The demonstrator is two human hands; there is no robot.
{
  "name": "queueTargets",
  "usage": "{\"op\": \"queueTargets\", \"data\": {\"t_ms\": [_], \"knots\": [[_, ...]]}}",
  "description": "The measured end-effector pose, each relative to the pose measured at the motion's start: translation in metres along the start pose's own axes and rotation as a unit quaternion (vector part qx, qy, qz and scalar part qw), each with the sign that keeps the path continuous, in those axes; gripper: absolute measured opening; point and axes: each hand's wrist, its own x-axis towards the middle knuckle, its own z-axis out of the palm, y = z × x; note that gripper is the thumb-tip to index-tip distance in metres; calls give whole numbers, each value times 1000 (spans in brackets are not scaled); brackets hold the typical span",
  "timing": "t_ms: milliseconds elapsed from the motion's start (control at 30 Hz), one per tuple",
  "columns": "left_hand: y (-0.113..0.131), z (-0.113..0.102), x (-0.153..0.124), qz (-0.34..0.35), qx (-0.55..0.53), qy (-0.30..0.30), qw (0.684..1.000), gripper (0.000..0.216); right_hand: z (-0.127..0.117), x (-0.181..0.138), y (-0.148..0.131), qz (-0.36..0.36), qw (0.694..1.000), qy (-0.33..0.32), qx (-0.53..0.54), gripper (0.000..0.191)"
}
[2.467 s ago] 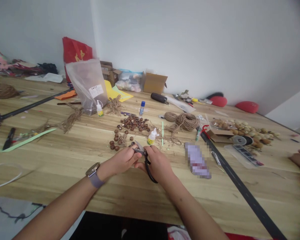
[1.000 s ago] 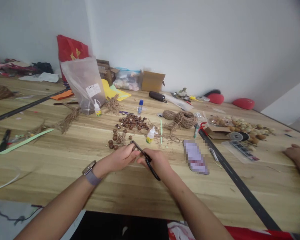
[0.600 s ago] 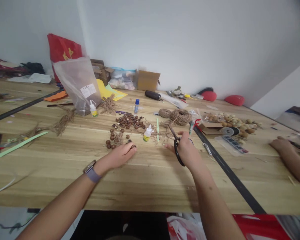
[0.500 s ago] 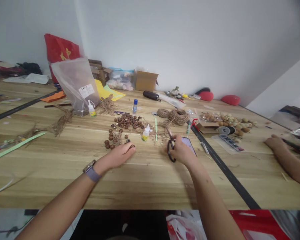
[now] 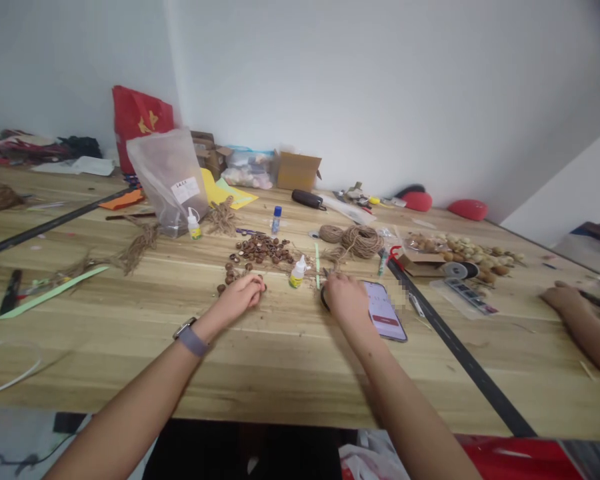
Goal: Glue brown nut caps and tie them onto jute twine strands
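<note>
My left hand (image 5: 237, 297), a watch on its wrist, is closed near the tabletop with a small brown nutshell (image 5: 265, 288) just showing at its fingertips. Behind it lies a pile of brown nutshells (image 5: 263, 249), with several more beside the knuckles. My right hand (image 5: 347, 298) is curled over a pair of scissors (image 5: 324, 297); one black handle loop shows and most of the rest is hidden. Between my hands stands a small white glue bottle (image 5: 297, 274) with a yellow label. A lit phone (image 5: 387, 319) lies right of my right hand.
Twine balls (image 5: 363, 241), a glue stick (image 5: 277, 220) and a second glue bottle (image 5: 194, 225) stand farther back. A black strip (image 5: 455, 347) crosses the table at right, near a utility knife (image 5: 417, 305). Another person's hand (image 5: 563, 298) rests at far right.
My right hand has moved left and down with the scissors, uncovering more of the phone. My left hand stays near the nutshells, its fingers curled tighter. The camera view has shifted slightly.
</note>
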Motion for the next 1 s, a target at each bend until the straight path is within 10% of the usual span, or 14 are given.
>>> {"op": "queueTargets", "data": {"t_ms": [133,367,633,1000], "knots": [[1,2,0,-3,-78,-23,997,30,10,-12,-46,-265,925,0,272,34],[2,1,-6,12,-55,-159,986,51,31,-8,-73,-263,834,-51,483,26],[-8,-33,8,52,109,59,991,33,26,1,-51,-175,900,-131,376,23],[-3,-19,-3,89,477,-69,872,23,31,-3,-55,-201,923,-189,269,20]]}}
